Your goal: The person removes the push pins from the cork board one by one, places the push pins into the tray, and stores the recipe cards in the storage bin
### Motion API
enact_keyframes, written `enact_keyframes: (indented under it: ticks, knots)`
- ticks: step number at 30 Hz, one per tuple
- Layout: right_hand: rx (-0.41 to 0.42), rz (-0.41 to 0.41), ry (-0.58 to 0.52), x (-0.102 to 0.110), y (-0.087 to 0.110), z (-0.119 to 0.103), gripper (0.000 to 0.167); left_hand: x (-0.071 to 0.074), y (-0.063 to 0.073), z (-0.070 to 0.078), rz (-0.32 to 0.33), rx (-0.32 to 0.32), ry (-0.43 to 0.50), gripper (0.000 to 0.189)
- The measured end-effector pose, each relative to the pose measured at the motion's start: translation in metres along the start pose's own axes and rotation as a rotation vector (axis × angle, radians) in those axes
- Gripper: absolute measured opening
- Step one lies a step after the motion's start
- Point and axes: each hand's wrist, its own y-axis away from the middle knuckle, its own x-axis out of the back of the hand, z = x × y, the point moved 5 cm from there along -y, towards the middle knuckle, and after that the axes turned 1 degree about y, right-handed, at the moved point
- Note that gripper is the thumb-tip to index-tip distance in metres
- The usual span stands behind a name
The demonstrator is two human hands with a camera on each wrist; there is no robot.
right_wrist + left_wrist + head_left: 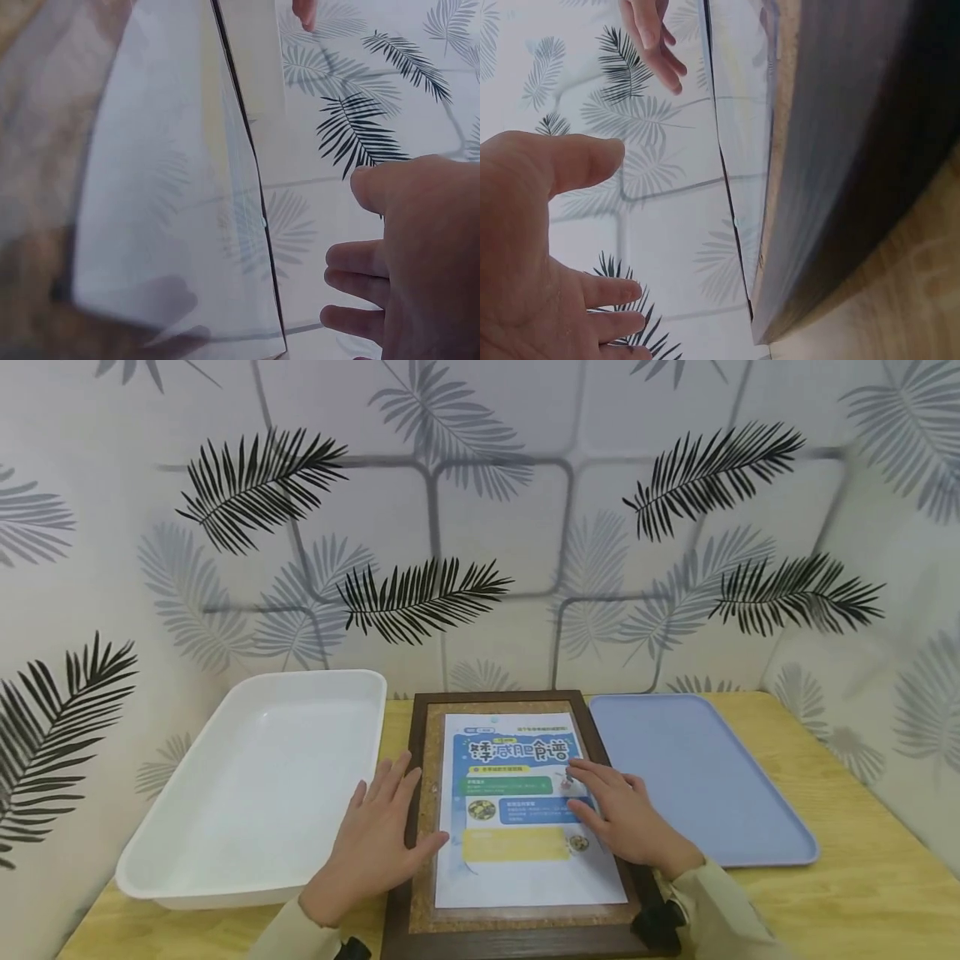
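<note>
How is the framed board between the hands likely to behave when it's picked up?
The framed board is probably stiff, judging by the thick dark rim around it. Lying flat on the table, it seems unlikely to roll or tip. The printed sheet on it may be slick: leaf reflections show there.

The person's left grip (375, 843), a bare hand, hovers above the left edge of the framed corkboard (517, 941), fingers (390, 783) straight, thumb (426, 850) spread inward. The right grip (622, 814), also bare, hovers above the corkboard's right side, its fingers loosely extended. Both forearms, in pale sleeves (716, 902), reach in from the corkboard's near side.
</note>
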Motion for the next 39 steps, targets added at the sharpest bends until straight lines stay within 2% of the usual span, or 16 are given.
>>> enact_keyframes:
  ticks: [4, 9, 17, 21, 26, 39]
  knots:
    - [0.009, 0.02, -0.014, -0.001, -0.004, -0.002, 0.047, -0.002, -0.007, 0.007, -0.001, -0.011, 0.01, 0.081]
    - [0.037, 0.001, -0.021, -0.007, -0.011, -0.009, 0.049, -0.006, -0.015, 0.014, 0.019, -0.032, 0.011, 0.073]
    - [0.062, -0.016, -0.007, -0.013, -0.018, -0.014, 0.05, -0.016, -0.025, 0.016, 0.004, -0.045, 0.042, 0.067]
    - [0.061, -0.018, -0.015, -0.014, -0.023, -0.015, 0.051, -0.017, -0.03, 0.018, -0.004, -0.031, 0.032, 0.063]
    - [0.054, -0.076, -0.038, -0.02, -0.031, -0.019, 0.052, -0.02, -0.033, 0.019, -0.025, 0.009, 0.04, 0.061]
    - [-0.014, -0.167, -0.112, -0.033, -0.046, -0.022, 0.055, -0.025, -0.039, 0.018, -0.102, 0.008, 0.148, 0.07]
